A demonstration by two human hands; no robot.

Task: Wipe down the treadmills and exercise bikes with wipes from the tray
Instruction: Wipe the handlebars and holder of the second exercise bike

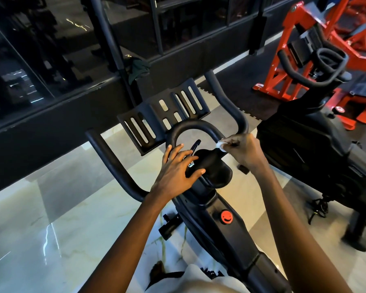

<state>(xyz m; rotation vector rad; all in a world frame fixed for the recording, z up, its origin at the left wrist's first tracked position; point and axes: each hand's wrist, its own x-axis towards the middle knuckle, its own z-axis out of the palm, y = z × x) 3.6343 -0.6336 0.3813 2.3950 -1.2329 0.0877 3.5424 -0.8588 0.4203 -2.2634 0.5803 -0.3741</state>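
A black exercise bike (pixel 218 233) stands right in front of me, its looped handlebar (pixel 190 125) and slotted tablet holder (pixel 163 115) at centre. My right hand (pixel 244 152) pinches a small crumpled white wipe (pixel 220 145) against the right end of the loop bar. My left hand (pixel 176 169) lies with straight spread fingers on the handlebar stem, over a metal lever. A red round knob (pixel 226 216) sits on the frame below my hands. No wipe tray is in view.
A second black exercise bike (pixel 317 144) stands close on the right, with red weight machines (pixel 290 66) behind it. A dark glass wall (pixel 51 60) runs along the back left. A dark cloth (pixel 138 68) hangs on its ledge. Glossy marble floor (pixel 51 218) lies to the left.
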